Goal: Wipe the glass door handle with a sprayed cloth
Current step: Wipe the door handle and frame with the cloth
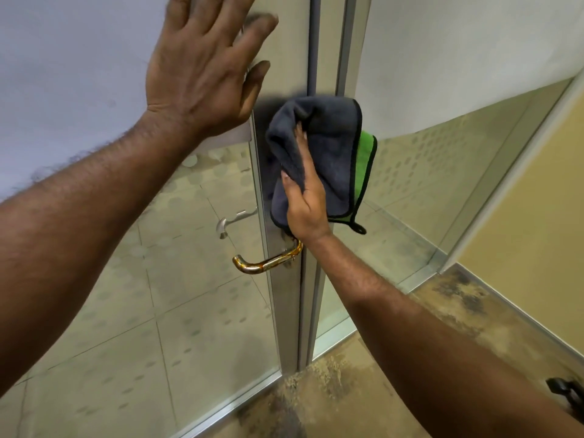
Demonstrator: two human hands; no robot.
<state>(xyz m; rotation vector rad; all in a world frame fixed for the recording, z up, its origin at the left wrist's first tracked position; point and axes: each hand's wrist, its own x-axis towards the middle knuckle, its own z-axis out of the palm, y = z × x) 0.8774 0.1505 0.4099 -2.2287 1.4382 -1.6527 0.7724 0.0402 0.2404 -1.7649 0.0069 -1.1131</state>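
A curved metal door handle [265,263], stained brown, sticks out from the grey door frame [286,311] at mid height. My right hand [305,200] grips a folded grey cloth [328,153] with a green underside and presses it on the frame just above the handle. The handle itself is uncovered. My left hand [202,64] lies flat with fingers spread against the frosted upper part of the glass door [94,311], above and left of the cloth.
A second silver handle [235,219] shows through the glass on the far side. A glass side panel [442,172] stands to the right of the frame. Brown patterned floor [347,390] lies below. A dark object [565,396] sits at the lower right edge.
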